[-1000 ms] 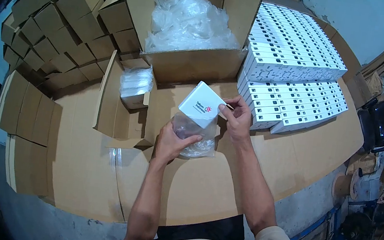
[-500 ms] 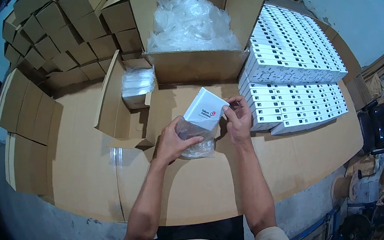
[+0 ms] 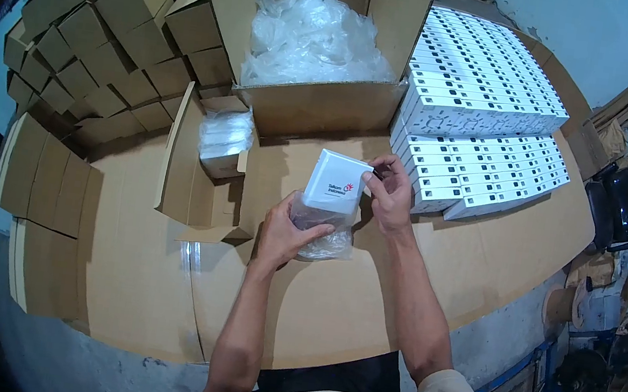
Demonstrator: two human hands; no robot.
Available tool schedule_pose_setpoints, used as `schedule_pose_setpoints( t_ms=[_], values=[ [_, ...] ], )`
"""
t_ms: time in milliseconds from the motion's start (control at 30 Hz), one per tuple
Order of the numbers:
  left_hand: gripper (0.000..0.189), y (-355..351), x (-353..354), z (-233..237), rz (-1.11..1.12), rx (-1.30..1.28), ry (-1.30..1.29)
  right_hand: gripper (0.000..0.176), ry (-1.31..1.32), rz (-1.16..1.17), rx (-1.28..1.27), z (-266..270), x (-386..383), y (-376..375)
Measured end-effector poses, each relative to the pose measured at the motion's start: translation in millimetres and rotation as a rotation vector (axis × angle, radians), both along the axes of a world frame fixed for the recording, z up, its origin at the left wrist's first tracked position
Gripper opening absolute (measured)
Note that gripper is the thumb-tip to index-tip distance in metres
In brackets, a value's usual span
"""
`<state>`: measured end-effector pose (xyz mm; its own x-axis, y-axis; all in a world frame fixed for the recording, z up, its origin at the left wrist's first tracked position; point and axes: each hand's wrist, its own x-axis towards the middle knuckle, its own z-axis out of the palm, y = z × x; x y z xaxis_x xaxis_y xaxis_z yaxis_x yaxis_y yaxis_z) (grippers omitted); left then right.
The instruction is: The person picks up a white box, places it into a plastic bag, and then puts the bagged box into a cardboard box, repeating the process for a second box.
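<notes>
A flat white box [image 3: 334,185] with "Telkom Indonesia" printed on it stands partly inside a clear plastic bag [image 3: 330,243], its upper part sticking out. My left hand [image 3: 286,230] is wrapped round the bag and the lower part of the box, thumb across the front. At the box's upper right edge, my right hand [image 3: 389,194] is closed in a pinch, with thumb and fingers at the corner. To the left, an open cardboard carton [image 3: 179,166] holds several white boxes in clear bags [image 3: 224,141].
Behind stands a large carton [image 3: 318,105] heaped with clear plastic bags [image 3: 311,33]. Stacked rows of white boxes [image 3: 492,108] stand at the right. Folded brown cartons [image 3: 103,49] are piled at the left, and more [image 3: 46,184] stand at the table's left edge.
The white box has sunk slightly deeper into the bag and tilted a little. Both hands have stayed almost where they were.
</notes>
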<state>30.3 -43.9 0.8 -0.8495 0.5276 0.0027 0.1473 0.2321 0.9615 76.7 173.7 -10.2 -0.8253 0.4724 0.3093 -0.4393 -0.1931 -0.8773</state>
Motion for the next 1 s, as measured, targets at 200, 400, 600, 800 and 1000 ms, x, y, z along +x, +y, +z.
schedule_pose_setpoints(
  t_ms=[200, 400, 600, 800, 1000],
  values=[
    [0.062, 0, -3, -10, 0.011, 0.043, 0.011, 0.022, -0.107, 0.005, 0.049, 6, 2, -9],
    [0.041, 5, 2, -2, 0.096, 0.237, -0.121, 0.026, -0.155, -0.010, 0.086, 5, 3, -7],
    [0.038, 7, -7, -20, 0.162, 0.203, -0.083, 0.045, -0.228, 0.064, 0.078, 8, 5, -8],
    [0.040, 15, -7, -20, 0.255, 0.405, -0.265, 0.078, -0.372, 0.253, 0.180, 37, 20, -16],
    [0.048, 15, -6, -24, 0.269, 0.342, -0.233, 0.089, -0.331, 0.273, 0.155, 31, 15, -17]
  ],
)
